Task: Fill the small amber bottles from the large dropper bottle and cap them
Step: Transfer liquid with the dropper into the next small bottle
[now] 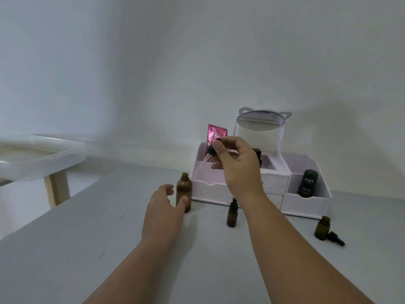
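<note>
The large amber dropper bottle (183,189) stands uncapped on the grey table (87,238). My left hand (164,207) is beside it, thumb touching its lower side, fingers relaxed. My right hand (235,163) is raised above the table and pinches the black-bulbed dropper (208,155), whose glass pipette slants down-left towards the large bottle's mouth. A small capped amber bottle (231,215) stands in the middle. Another small amber bottle (322,229) stands uncapped at the right, its black cap (335,238) lying beside it.
A white cosmetic organiser (306,202) stands behind the bottles with a round mirror (260,121), a pink sachet (215,133) and a dark Kahf bottle (308,183). A translucent plastic tub (39,159) sits on a stand to the left.
</note>
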